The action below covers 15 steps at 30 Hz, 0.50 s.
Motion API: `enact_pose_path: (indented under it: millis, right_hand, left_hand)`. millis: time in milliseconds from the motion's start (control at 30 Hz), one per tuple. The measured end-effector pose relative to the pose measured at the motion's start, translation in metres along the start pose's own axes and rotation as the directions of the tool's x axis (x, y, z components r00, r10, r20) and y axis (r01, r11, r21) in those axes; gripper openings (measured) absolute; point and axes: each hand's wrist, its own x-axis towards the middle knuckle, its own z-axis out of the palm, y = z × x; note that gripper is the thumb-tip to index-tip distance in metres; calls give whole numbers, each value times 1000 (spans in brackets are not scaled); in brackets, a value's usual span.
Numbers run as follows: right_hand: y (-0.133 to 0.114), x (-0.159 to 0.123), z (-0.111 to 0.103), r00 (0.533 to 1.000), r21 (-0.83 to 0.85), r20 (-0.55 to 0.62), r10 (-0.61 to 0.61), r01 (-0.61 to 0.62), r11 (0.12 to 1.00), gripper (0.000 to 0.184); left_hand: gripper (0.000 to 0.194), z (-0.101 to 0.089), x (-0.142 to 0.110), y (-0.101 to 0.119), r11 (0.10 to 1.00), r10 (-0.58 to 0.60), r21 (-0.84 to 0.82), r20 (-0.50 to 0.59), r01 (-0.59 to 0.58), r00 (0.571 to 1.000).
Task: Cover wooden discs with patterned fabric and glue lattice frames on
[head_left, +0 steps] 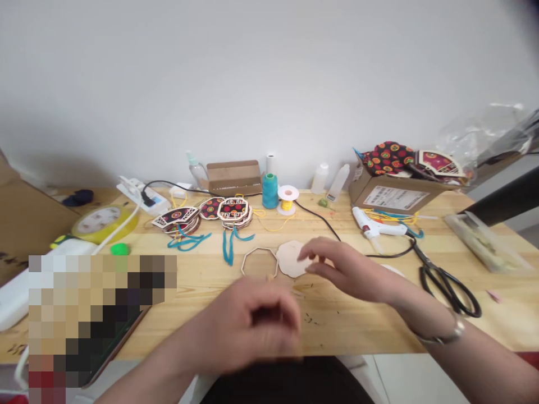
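My left hand (248, 325) is over the front of the wooden table, fingers curled but smeared by motion; whether it holds anything is hidden. Just beyond it lies an octagonal wooden frame (243, 262). My right hand (341, 264) reaches in from the right, thumb and fingers apart with nothing visible between them. Its fingertips are over the right edge of a pale scalloped wooden piece (291, 261), next to the frame; I cannot tell if they touch it. Part of another pale piece (392, 270) shows behind my right wrist.
Black scissors (446, 283) and a white glue gun (377, 227) lie at right, below a box (387, 196) of patterned pieces. Patterned ornaments (233, 209), teal thread (270, 192) and a yellow spool (288, 201) stand farther back. Yellow tape (126, 221) and a power strip (151, 199) sit left.
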Motion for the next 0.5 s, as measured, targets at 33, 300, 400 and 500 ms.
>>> enact_pose_path:
  millis: [33,300,400,500]
  right_hand:
    - [6,10,4,998,-37,-11,63,-63,997,26]
    - [34,37,34,996,-176,87,10,5,984,91]
    - [33,34,34,995,-177,96,25,-8,984,82]
    - [32,27,32,997,-157,77,29,-17,987,83]
  left_hand:
    - [18,1,13,-2,995,-30,96,10,29,1000]
    - [39,20,45,-47,731,12,672,-191,122,982]
    - [42,21,47,-57,681,-3,719,-183,136,983]
    - [36,18,56,-60,681,14,717,-219,151,976]
